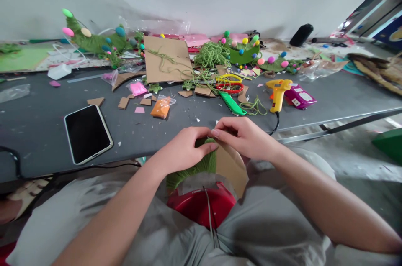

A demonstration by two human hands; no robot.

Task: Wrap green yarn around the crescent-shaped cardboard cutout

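Note:
Over my lap I hold a curved cardboard piece, its left part wrapped in green yarn and its right part bare brown. My left hand is closed on the upper edge, thumb in front over the yarn. Right beside it, my right hand grips the same edge with thumb and fingers pinched together. The two hands' fingertips meet at the top. Whether a yarn strand lies between them is hidden. Below the piece shows a red stool seat between my legs.
On the grey table lie a phone, a yellow glue gun, a green cutter, scissors, an orange packet and a loose yarn heap. Yarn-covered crescents with coloured balls stand along the wall.

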